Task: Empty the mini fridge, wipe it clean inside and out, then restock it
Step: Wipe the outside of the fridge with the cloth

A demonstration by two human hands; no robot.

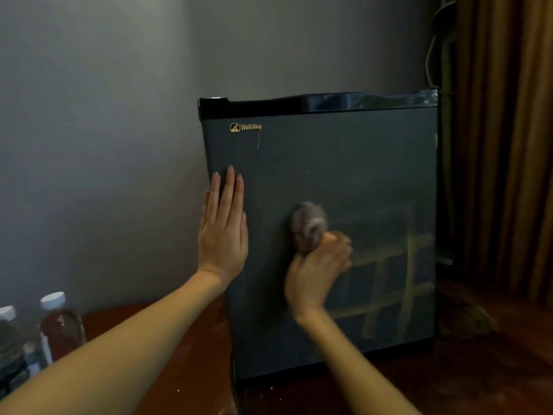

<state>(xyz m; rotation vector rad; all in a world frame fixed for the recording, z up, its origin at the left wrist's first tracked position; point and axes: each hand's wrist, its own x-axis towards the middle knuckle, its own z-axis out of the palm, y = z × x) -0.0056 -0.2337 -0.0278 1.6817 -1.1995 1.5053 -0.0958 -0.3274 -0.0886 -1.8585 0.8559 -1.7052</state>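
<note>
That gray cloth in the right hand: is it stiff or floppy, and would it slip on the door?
The cloth looks soft and floppy: it is bunched into a rounded wad where the right hand presses it to the fridge door. It is probably light, since the fingers alone hold it. It likely slides easily over the smooth door.

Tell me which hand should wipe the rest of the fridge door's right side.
Right. The right hand already grips the cloth against the mini fridge door, nearest the unwiped right side. The left hand lies flat and open near the door's left edge, probably steadying it.
</note>
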